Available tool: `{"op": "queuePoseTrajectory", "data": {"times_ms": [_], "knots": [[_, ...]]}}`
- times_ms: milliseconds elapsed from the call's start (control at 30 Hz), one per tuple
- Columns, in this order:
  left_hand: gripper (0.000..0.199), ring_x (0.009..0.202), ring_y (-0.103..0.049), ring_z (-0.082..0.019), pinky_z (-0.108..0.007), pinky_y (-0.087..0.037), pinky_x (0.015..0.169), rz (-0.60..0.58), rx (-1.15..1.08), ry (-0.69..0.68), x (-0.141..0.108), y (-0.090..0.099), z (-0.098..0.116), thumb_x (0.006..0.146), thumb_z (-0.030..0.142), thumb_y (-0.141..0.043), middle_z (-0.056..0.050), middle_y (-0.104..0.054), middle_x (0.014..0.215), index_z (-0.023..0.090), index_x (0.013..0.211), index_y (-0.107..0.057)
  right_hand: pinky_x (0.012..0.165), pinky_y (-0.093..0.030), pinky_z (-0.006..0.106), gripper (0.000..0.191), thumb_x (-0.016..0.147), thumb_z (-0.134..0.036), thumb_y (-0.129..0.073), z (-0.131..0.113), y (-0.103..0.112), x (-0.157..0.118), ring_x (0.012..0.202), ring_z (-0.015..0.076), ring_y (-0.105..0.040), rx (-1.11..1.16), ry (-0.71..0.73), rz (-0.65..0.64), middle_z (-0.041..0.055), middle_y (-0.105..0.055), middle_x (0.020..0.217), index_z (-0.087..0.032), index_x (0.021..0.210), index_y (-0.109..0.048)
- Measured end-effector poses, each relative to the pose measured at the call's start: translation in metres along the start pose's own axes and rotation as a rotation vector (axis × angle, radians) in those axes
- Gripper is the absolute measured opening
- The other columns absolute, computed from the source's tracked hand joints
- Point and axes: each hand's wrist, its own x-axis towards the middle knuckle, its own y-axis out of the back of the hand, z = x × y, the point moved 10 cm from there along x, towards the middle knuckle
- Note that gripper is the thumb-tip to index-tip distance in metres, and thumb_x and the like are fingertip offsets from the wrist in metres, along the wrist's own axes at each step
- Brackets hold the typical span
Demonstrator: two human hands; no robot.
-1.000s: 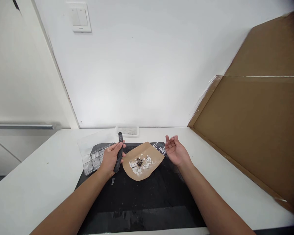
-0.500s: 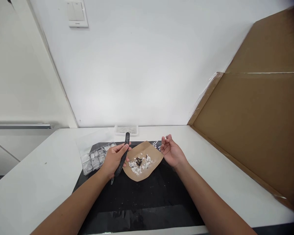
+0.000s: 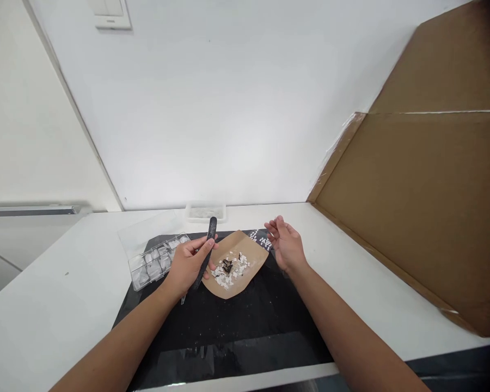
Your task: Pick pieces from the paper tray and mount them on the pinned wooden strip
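Note:
My left hand [image 3: 190, 264] grips a black nail file [image 3: 211, 228], a long dusty strip slanting up out of the fingers. A thin clear piece [image 3: 183, 299] pokes out below that hand. Beside it, brown paper [image 3: 249, 277] lies with a heap of white flakes [image 3: 224, 282] and some dark scraps [image 3: 227, 265]. To the right of the paper, my right hand [image 3: 288, 245] is raised with thumb and fingertips pinched together. Whatever may be between those fingertips is too small to make out.
Left of the paper sits a clear compartment box [image 3: 153, 264] of white packets, its lid open. A white tray [image 3: 206, 213] stands by the wall. White-patterned sheets [image 3: 263, 239] lie behind the paper. A black mat [image 3: 245, 332] covers the table; a cardboard panel [image 3: 424, 207] rises at right.
The view has shifted slightly, moving the scene a little left and up. My right hand has moved slightly away from the paper, fingertips still pinched. My left hand keeps the nail file.

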Motion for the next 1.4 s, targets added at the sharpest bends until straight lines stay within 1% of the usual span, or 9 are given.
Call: {"op": "queuePoseTrajectory", "data": {"times_ms": [100, 233, 367, 533, 667, 867, 1033, 1200, 1400], "knots": [[0.053, 0.036, -0.054, -0.012, -0.022, -0.043, 0.036, 0.006, 0.006, -0.008, -0.001, -0.001, 0.002, 0.084, 0.060, -0.077, -0.003, -0.069, 0.057, 0.014, 0.110, -0.081, 0.077, -0.064, 0.018, 0.019, 0.102, -0.036, -0.067, 0.003, -0.001, 0.004, 0.105, 0.0136, -0.077, 0.002, -0.041, -0.023, 0.0044, -0.079, 0.105, -0.023, 0.089, -0.062], [0.054, 0.038, -0.054, -0.012, -0.022, -0.046, 0.038, 0.033, 0.015, 0.001, 0.002, 0.005, -0.006, 0.085, 0.061, -0.076, -0.004, -0.071, 0.061, 0.015, 0.111, -0.081, 0.082, -0.066, 0.028, 0.027, 0.111, -0.034, -0.046, 0.009, 0.005, 0.015, 0.103, 0.0162, -0.078, -0.054, -0.107, -0.038, 0.0099, -0.079, 0.102, -0.024, 0.088, -0.054], [0.055, 0.039, -0.055, -0.012, -0.023, -0.046, 0.038, 0.035, 0.043, 0.006, 0.004, 0.007, -0.009, 0.084, 0.063, -0.075, -0.004, -0.073, 0.063, 0.015, 0.111, -0.080, 0.084, -0.066, 0.033, 0.027, 0.109, -0.041, -0.051, 0.007, 0.005, 0.023, 0.105, 0.0178, -0.078, -0.171, -0.031, -0.073, 0.0094, -0.079, 0.103, -0.024, 0.088, -0.053], [0.055, 0.040, -0.054, -0.013, -0.024, -0.045, 0.039, -0.009, 0.098, -0.052, 0.000, -0.002, 0.002, 0.087, 0.064, -0.071, -0.001, -0.067, 0.058, 0.014, 0.111, -0.079, 0.083, -0.062, 0.032, 0.037, 0.095, -0.057, -0.069, -0.026, -0.001, 0.009, 0.095, 0.0201, -0.076, -0.436, 0.304, -0.091, 0.0052, -0.079, 0.089, -0.023, 0.086, -0.056], [0.046, 0.039, -0.053, -0.013, -0.024, -0.042, 0.039, -0.032, 0.203, -0.138, -0.007, -0.010, 0.011, 0.094, 0.060, -0.064, 0.001, -0.064, 0.056, 0.018, 0.106, -0.078, 0.073, -0.057, 0.036, 0.039, 0.095, -0.061, -0.066, -0.044, -0.030, -0.028, 0.073, 0.0221, -0.071, -0.682, 0.547, -0.232, 0.0040, -0.076, 0.075, -0.024, 0.087, -0.058], [0.040, 0.046, -0.054, -0.012, -0.025, -0.041, 0.050, -0.031, 0.422, -0.298, -0.022, -0.024, 0.027, 0.101, 0.047, -0.057, 0.002, -0.059, 0.058, 0.020, 0.076, -0.071, 0.070, -0.049, 0.034, 0.032, 0.099, -0.053, -0.064, -0.018, -0.093, -0.101, 0.077, 0.0220, -0.070, -0.978, 0.838, -0.579, 0.0055, -0.076, 0.084, -0.024, 0.086, -0.067], [0.044, 0.067, -0.059, -0.015, -0.029, -0.042, 0.068, 0.001, 0.559, -0.447, -0.033, -0.032, 0.044, 0.103, 0.037, -0.054, -0.001, -0.057, 0.066, 0.019, 0.064, -0.063, 0.068, -0.045, 0.033, 0.029, 0.108, -0.038, -0.054, -0.016, -0.111, -0.142, 0.069, 0.0188, -0.067, -1.176, 1.291, -0.481, 0.0047, -0.074, 0.077, -0.022, 0.085, -0.063], [0.039, 0.068, -0.060, -0.015, -0.029, -0.042, 0.068, -0.029, 0.600, -0.492, -0.037, -0.040, 0.047, 0.104, 0.032, -0.054, 0.000, -0.058, 0.068, 0.019, 0.069, -0.063, 0.063, -0.044, 0.030, 0.026, 0.108, -0.033, -0.053, -0.033, -0.107, -0.138, 0.065, 0.0172, -0.066, -1.117, 1.282, -0.359, 0.0040, -0.073, 0.075, -0.022, 0.086, -0.060], [0.044, 0.068, -0.059, -0.014, -0.028, -0.043, 0.066, -0.045, 0.640, -0.547, -0.039, -0.043, 0.049, 0.106, 0.030, -0.053, 0.000, -0.058, 0.070, 0.018, 0.064, -0.059, 0.062, -0.044, 0.028, 0.027, 0.108, -0.036, -0.051, -0.033, -0.105, -0.132, 0.068, 0.0162, -0.069, -1.144, 1.191, -0.395, 0.0044, -0.076, 0.082, -0.022, 0.088, -0.060]]}}
